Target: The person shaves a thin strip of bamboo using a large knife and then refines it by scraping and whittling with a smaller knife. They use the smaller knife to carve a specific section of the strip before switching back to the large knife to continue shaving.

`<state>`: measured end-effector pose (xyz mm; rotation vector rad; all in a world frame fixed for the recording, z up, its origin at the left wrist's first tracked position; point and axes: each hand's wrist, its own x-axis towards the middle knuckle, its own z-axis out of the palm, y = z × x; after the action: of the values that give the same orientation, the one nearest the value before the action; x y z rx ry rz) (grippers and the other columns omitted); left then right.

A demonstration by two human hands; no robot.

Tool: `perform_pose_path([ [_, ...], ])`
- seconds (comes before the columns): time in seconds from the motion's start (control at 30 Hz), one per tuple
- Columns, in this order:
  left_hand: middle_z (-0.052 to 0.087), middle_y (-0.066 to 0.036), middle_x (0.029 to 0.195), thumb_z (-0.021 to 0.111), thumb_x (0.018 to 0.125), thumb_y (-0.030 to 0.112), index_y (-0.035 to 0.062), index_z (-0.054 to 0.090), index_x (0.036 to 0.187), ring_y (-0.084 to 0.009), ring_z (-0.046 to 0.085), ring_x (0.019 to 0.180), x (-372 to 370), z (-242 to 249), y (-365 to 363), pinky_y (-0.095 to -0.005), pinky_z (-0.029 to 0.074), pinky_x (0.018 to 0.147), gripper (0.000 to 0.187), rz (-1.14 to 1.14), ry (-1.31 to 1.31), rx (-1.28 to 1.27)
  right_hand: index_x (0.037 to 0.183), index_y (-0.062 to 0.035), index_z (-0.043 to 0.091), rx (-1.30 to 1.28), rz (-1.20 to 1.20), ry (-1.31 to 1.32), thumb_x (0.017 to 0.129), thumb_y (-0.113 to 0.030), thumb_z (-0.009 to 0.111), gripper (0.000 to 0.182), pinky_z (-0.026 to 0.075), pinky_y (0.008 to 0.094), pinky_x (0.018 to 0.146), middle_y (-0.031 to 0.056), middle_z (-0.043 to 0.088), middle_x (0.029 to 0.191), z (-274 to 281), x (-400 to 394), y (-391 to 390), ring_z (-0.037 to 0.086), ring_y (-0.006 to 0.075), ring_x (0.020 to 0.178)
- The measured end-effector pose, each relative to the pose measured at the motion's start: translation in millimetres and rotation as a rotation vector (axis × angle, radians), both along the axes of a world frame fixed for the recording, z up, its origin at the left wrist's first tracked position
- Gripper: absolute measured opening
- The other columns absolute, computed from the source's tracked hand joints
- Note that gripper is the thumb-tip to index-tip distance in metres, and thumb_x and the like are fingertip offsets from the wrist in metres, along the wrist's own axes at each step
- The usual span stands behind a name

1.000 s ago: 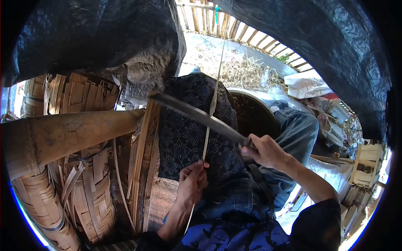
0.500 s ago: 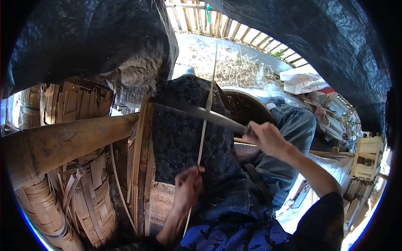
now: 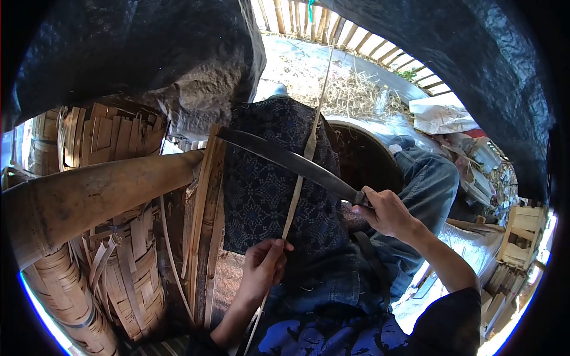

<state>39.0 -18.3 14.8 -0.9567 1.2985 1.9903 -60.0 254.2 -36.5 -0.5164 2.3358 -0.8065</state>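
Near sunlit straw, patterned cloth lies beneath the strip.

Noting pale, narrow strip: running long and nearly straight, leaning right toward its far end, broadening just above the crossing with the knife. Passing through left hand, pinched near thumb and fingertips, trailing below as a thin tail. Noting knife as long, dark-bladed, gently curving; slanting from right hand up and left, gripped by the handle, crossing over the strip.
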Motion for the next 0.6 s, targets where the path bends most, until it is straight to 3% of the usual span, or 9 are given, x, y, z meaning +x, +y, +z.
perform_pose_path([
  [0.07, 0.044, 0.004, 0.056, 0.048, 0.098, 0.025, 0.0006, 0.061, 0.090, -0.0028, 0.038, 0.041, -4, 4, -3, -0.0198, 0.027, 0.038, 0.028, -0.067, -0.007, -0.065, 0.086, -0.0001, 0.048, -0.008, -0.003, -0.031, 0.088, -0.035, 0.061, 0.037, 0.047, 0.0424, 0.052, 0.0178, 0.058, 0.060, 3, 1, -3, 0.061, 0.0347, 0.055],
  [0.13, 0.049, 0.001, 0.055, 0.050, 0.097, 0.028, -0.0010, 0.062, 0.084, -0.0049, 0.043, 0.043, -17, 6, -2, -0.0213, 0.032, 0.041, 0.034, -0.325, 0.087, -0.314, 0.083, 0.0002, 0.047, -0.029, -0.046, -0.054, 0.087, -0.027, 0.065, 0.032, 0.044, 0.0401, 0.052, 0.0193, 0.054, 0.058, 5, 2, -5, 0.058, 0.0374, 0.054],
  [0.27, 0.049, 0.000, 0.052, 0.052, 0.096, 0.032, -0.0019, 0.062, 0.079, -0.0056, 0.045, 0.045, -44, 3, 4, -0.0224, 0.033, 0.043, 0.039, -0.436, 0.099, -0.516, 0.092, 0.0012, 0.052, -0.025, -0.034, -0.068, 0.089, -0.034, 0.061, 0.037, 0.047, 0.0419, 0.053, 0.0175, 0.059, 0.062, 9, 9, -10, 0.062, 0.0339, 0.056],
  [0.33, 0.048, 0.001, 0.049, 0.053, 0.096, 0.034, -0.0003, 0.062, 0.076, -0.0048, 0.045, 0.044, -44, -7, 1, -0.0221, 0.031, 0.041, 0.041, -0.443, 0.150, -0.497, 0.092, 0.0020, 0.054, -0.302, -0.118, 0.112, 0.089, -0.034, 0.061, 0.037, 0.046, 0.0417, 0.053, 0.0167, 0.059, 0.063, 0, 18, -12, 0.060, 0.0313, 0.053],
  [0.47, 0.044, 0.002, 0.047, 0.051, 0.096, 0.034, 0.0016, 0.062, 0.081, -0.0054, 0.042, 0.041, -34, 2, -8, -0.0224, 0.029, 0.039, 0.038, -0.408, 0.028, -0.394, 0.089, 0.0023, 0.054, -0.228, -0.063, 0.084, 0.090, -0.034, 0.061, 0.037, 0.044, 0.0399, 0.051, 0.0153, 0.058, 0.061, -7, 27, -5, 0.056, 0.0282, 0.048],
  [0.53, 0.041, 0.002, 0.047, 0.048, 0.097, 0.034, 0.0029, 0.059, 0.087, -0.0063, 0.038, 0.038, -21, -2, -13, -0.0233, 0.027, 0.036, 0.034, -0.154, -0.034, 0.009, 0.088, 0.0025, 0.054, -0.272, -0.076, 0.045, 0.090, -0.035, 0.061, 0.038, 0.041, 0.0383, 0.047, 0.0140, 0.055, 0.058, 1, 25, -9, 0.052, 0.0265, 0.045],
  [0.6, 0.038, 0.003, 0.046, 0.046, 0.098, 0.034, 0.0033, 0.057, 0.087, -0.0070, 0.036, 0.037, -24, 8, -8, -0.0238, 0.027, 0.036, 0.034, -0.133, -0.068, 0.036, 0.087, 0.0025, 0.054, -0.253, -0.078, 0.026, 0.090, -0.035, 0.060, 0.038, 0.040, 0.0381, 0.047, 0.0139, 0.055, 0.057, -1, 27, -9, 0.052, 0.0262, 0.045],
])
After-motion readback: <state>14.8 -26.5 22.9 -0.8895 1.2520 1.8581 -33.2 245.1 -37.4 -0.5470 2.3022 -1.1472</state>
